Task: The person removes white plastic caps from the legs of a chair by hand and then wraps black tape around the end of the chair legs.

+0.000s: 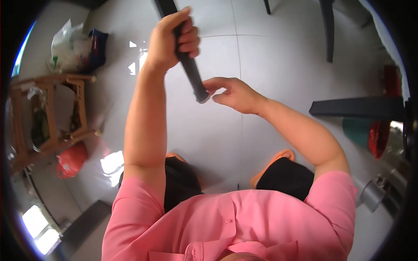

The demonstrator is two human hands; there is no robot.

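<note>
A black, tapering furniture leg (190, 69) slants down from the top edge of the head view, its upper part cut off. My left hand (172, 41) is closed around it, fingers wrapped over its right side. The leg's lower end has a collar and a pale, rounded tip. Beside that end is my right hand (237, 95), its thumb and fingers apart, fingertips at the leg's side. They seem to touch it lightly without gripping.
Black legs of other furniture (357, 108) (328, 32) stand at the right. On the left are a wooden rack (52, 117), a red bag (72, 159) and bags (72, 48) on the floor. A red container (378, 138) is at the far right. My feet in orange footwear are below.
</note>
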